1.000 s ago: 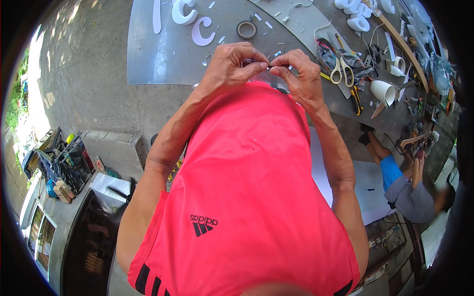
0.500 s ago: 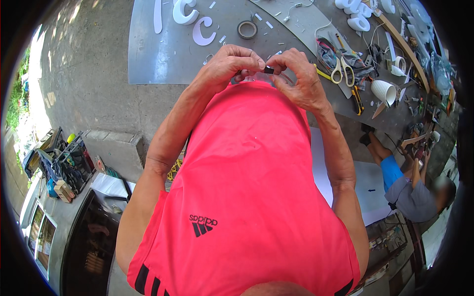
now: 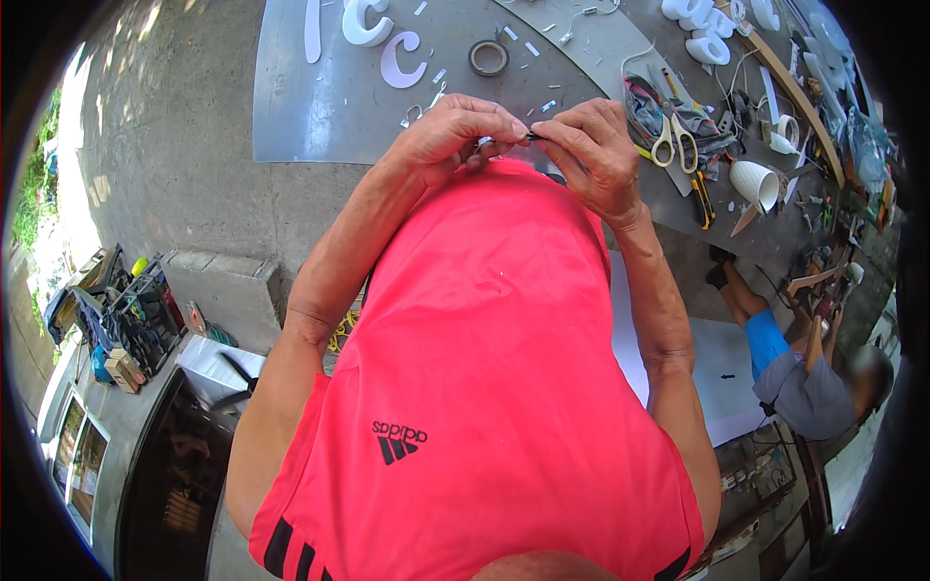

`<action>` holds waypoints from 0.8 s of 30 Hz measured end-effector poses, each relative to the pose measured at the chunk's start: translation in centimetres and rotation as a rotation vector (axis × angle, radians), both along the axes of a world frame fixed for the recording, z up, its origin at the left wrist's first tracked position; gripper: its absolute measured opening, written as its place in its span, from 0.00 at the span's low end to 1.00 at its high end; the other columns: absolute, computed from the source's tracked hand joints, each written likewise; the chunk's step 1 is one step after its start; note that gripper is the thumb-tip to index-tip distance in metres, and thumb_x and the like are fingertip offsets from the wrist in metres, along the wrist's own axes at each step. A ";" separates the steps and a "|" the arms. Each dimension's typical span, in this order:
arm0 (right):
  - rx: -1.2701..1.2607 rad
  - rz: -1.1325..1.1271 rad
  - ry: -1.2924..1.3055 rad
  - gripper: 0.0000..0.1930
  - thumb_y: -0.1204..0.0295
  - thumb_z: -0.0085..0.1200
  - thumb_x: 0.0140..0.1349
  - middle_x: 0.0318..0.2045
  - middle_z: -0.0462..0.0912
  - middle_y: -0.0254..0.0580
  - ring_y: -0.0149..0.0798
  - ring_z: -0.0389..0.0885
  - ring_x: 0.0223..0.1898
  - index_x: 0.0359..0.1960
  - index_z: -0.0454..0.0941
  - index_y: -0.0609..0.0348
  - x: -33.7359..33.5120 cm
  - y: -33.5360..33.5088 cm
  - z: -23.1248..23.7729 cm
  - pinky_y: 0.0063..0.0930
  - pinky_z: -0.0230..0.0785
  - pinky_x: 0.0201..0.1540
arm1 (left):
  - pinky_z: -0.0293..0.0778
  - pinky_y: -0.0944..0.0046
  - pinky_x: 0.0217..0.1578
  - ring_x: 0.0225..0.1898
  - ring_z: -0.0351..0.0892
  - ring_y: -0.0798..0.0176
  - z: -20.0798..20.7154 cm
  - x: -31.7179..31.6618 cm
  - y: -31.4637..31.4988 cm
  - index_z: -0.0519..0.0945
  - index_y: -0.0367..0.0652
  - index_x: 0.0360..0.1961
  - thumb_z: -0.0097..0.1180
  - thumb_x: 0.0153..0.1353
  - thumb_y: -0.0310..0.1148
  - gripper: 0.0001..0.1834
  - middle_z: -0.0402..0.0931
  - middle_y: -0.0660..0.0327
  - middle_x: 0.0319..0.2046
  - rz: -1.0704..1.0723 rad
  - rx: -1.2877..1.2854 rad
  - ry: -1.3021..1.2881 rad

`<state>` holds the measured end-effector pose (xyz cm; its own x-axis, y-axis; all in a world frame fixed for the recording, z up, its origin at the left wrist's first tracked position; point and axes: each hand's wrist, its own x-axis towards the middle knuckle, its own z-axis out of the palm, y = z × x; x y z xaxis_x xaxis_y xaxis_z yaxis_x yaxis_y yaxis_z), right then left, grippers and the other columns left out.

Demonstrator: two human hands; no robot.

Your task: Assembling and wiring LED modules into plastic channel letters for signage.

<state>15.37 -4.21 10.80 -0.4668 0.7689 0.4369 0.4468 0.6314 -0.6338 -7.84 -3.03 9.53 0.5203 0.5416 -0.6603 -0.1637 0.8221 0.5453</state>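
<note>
At the near edge of the table, my two hands meet fingertip to fingertip in front of the red shirt. My left hand [image 3: 457, 137] is closed in a pinch at the left end of a small black piece [image 3: 533, 137]. From the other side, my right hand [image 3: 593, 150] pinches the same piece between thumb and forefinger. Most of the piece is hidden by the fingertips, so its exact kind is unclear. Beyond the hands, a roll of dark tape [image 3: 505, 58] lies on the grey table [image 3: 320, 116]. White curved cut-out letters [image 3: 401, 76] rest to its left.
Right of my hands are scissors [image 3: 684, 145], a yellow-black cutter knife [image 3: 703, 203], a cloth pouch [image 3: 647, 105] and a white ridged cup [image 3: 754, 182]. Small white scraps dot the tabletop. A person in blue shorts [image 3: 764, 339] works low at the right.
My fingertips have closed in over the black piece, which now shows less. The right hand has shifted slightly down and right, and the wire seen beside it is hidden.
</note>
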 end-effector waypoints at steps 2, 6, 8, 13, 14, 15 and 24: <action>0.012 0.000 0.001 0.14 0.78 0.69 0.50 0.31 0.80 0.30 0.36 0.77 0.35 0.40 0.85 0.53 0.0 0.0 0.0 0.34 0.64 0.45 | 0.64 0.71 0.20 0.26 0.73 0.74 0.1 0.0 0.0 0.86 0.36 0.35 0.65 0.60 0.29 0.07 0.83 0.62 0.30 0.000 0.003 0.014; -0.021 0.000 0.009 0.13 0.77 0.69 0.52 0.30 0.81 0.30 0.36 0.77 0.36 0.40 0.86 0.53 0.1 0.0 -0.2 0.34 0.64 0.45 | 0.63 0.72 0.22 0.26 0.73 0.75 0.7 0.0 0.0 0.88 0.37 0.36 0.66 0.61 0.30 0.08 0.83 0.63 0.28 -0.018 0.072 0.082; -0.037 0.002 0.008 0.13 0.77 0.69 0.52 0.30 0.81 0.30 0.35 0.77 0.36 0.40 0.86 0.53 0.1 0.0 -0.2 0.33 0.64 0.45 | 0.64 0.72 0.23 0.25 0.72 0.75 0.6 0.0 -0.1 0.88 0.37 0.37 0.66 0.60 0.30 0.08 0.83 0.63 0.27 -0.015 0.109 0.088; -0.098 -0.013 0.000 0.10 0.75 0.70 0.53 0.30 0.82 0.31 0.37 0.78 0.35 0.39 0.87 0.54 0.2 0.0 0.0 0.33 0.65 0.44 | 0.65 0.73 0.25 0.24 0.72 0.75 1.3 0.8 -1.0 0.88 0.37 0.40 0.66 0.61 0.30 0.09 0.83 0.64 0.27 0.030 0.375 0.193; -0.210 -0.029 0.034 0.09 0.75 0.70 0.54 0.30 0.83 0.32 0.37 0.78 0.35 0.37 0.87 0.55 0.2 -0.1 -0.1 0.32 0.66 0.43 | 0.66 0.73 0.26 0.25 0.73 0.75 1.2 0.9 -1.2 0.89 0.37 0.39 0.66 0.60 0.29 0.08 0.83 0.64 0.27 0.020 0.440 0.250; -0.321 -0.045 0.068 0.08 0.74 0.69 0.54 0.30 0.83 0.34 0.36 0.78 0.34 0.36 0.87 0.56 0.2 -0.1 -0.1 0.31 0.67 0.42 | 0.67 0.73 0.27 0.26 0.74 0.76 1.2 1.0 -1.4 0.89 0.37 0.38 0.66 0.60 0.28 0.07 0.83 0.65 0.27 0.011 0.505 0.307; -0.807 -0.128 0.216 0.05 0.74 0.67 0.58 0.29 0.84 0.36 0.29 0.77 0.31 0.34 0.85 0.61 0.4 -0.8 0.8 0.26 0.70 0.37 | 0.70 0.70 0.28 0.25 0.73 0.74 1.8 1.6 -2.2 0.90 0.41 0.36 0.67 0.57 0.25 0.06 0.82 0.65 0.26 -0.003 0.982 0.502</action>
